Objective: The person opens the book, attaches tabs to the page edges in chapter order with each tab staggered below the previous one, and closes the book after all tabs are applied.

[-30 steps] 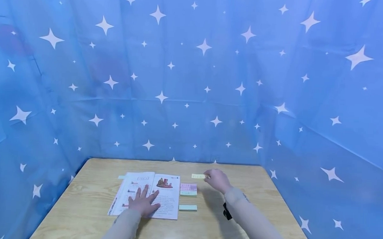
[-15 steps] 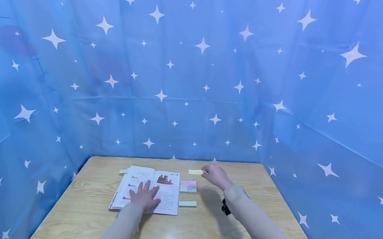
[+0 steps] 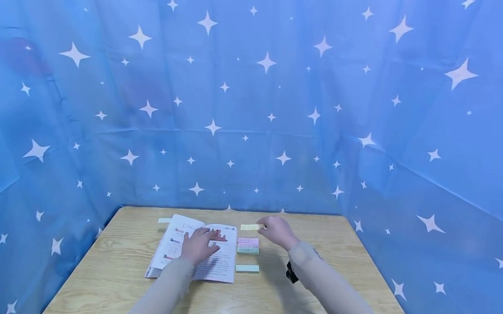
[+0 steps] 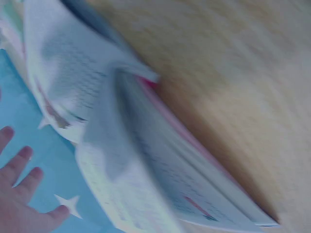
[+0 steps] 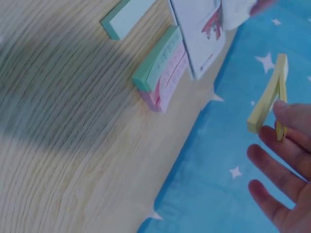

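An open printed book (image 3: 220, 264) lies on the table, a red picture at the top of its right page. My left hand (image 3: 199, 248) is over the book near the middle fold, fingers spread. In the left wrist view, the book's pages (image 4: 112, 150) bow upward. My right hand (image 3: 279, 233) pinches a yellow sticky note pad (image 5: 266, 99) between thumb and forefinger. Part of the pad is parted from the thicker stack in the right wrist view; the other fingers are extended. In the head view, the pad is right of the book's upper corner.
Pink sticky note pads (image 3: 248, 242) and a green one (image 3: 248, 250) with handwriting lie at the book's right edge. A pale green pad (image 3: 247, 268) lies nearer. A pale tab (image 3: 164, 220) sticks out at the book's upper left. Starry blue cloth (image 3: 245, 101) surrounds the wooden table (image 3: 97, 272).
My left hand has shifted up and right across the book, and the left pages have lifted. My right hand has moved slightly left with the yellow sticky note pad, nearer the book.
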A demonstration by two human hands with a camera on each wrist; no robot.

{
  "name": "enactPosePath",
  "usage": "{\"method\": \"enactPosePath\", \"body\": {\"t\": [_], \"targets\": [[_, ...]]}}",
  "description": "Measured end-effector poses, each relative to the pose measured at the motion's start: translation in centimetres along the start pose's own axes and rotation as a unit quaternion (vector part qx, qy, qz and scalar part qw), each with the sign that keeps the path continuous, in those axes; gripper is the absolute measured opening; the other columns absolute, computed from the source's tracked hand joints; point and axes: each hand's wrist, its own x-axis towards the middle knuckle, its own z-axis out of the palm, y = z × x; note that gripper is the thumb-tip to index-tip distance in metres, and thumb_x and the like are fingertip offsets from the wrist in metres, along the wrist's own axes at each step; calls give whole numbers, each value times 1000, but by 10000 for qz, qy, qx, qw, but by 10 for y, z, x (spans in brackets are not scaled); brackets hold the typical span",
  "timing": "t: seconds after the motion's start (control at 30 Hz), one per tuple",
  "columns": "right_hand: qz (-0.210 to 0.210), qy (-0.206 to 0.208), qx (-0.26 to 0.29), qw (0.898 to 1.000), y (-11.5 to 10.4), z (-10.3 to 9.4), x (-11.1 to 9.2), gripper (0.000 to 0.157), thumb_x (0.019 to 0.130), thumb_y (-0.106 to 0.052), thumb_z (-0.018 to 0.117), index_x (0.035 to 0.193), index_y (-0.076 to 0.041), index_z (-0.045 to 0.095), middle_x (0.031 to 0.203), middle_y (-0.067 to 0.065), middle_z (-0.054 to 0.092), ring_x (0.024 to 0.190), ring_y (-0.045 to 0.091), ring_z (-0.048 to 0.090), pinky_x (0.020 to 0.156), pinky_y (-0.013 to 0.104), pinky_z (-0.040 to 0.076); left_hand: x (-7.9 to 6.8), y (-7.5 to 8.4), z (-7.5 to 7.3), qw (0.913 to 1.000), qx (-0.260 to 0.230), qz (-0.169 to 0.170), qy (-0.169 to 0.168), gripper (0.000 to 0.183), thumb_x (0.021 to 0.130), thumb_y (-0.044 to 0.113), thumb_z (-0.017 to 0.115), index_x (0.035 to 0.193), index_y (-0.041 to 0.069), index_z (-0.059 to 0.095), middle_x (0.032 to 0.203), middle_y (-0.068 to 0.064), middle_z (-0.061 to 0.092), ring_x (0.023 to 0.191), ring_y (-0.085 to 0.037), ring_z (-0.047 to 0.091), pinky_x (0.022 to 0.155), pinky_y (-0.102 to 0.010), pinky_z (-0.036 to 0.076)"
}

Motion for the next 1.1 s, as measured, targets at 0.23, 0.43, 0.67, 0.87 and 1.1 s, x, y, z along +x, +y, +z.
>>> {"method": "enactPosePath", "body": {"t": [0.23, 0.43, 0.67, 0.87, 1.1], "targets": [[-165, -100, -261, 9995, -12, 2, 1, 26, 82, -24, 61, 105, -13, 65, 94, -2, 65, 75, 7, 58, 64, 27, 49, 19, 22, -6, 9939, -83, 783, 776, 53, 73, 51, 63, 116, 22, 57, 114, 4, 57, 111, -20, 45, 98, -55, 22], [-330, -227, -206, 9990, -21, 2, -1, 24, 82, -21, 60, 104, -13, 66, 96, 0, 65, 75, 7, 59, 64, 27, 49, 26, 36, -10, 9884, 94, 1153, 987, 45, 69, 51, 66, 104, 23, 63, 104, 6, 61, 106, -18, 48, 99, -54, 22], [-457, -152, -321, 9983, -24, -1, -2, 23, 81, -20, 61, 102, -13, 66, 96, 1, 66, 72, 6, 59, 62, 25, 49, 29, 42, -11, 9850, 173, 1351, 1063, 38, 69, 52, 66, 96, 25, 65, 98, 9, 62, 102, -15, 49, 100, -52, 19], [-426, -135, -293, 9986, -27, 1, -2, 21, 80, -19, 62, 100, -14, 67, 90, -2, 66, 61, 2, 53, 54, 21, 45, 30, 43, -10, 9852, 227, 1369, 1003, 30, 70, 47, 68, 90, 25, 67, 93, 10, 63, 100, -13, 50, 101, -52, 17], [-332, -273, 85, 9990, -25, 5, -3, 35, 79, -25, 64, 111, -12, 62, 95, 1, 65, 63, 4, 55, 55, 22, 46, 30, 42, -11, 9854, 350, 1393, 920, 26, 71, 44, 68, 88, 25, 68, 88, 11, 63, 97, -12, 50, 102, -51, 18]]}}
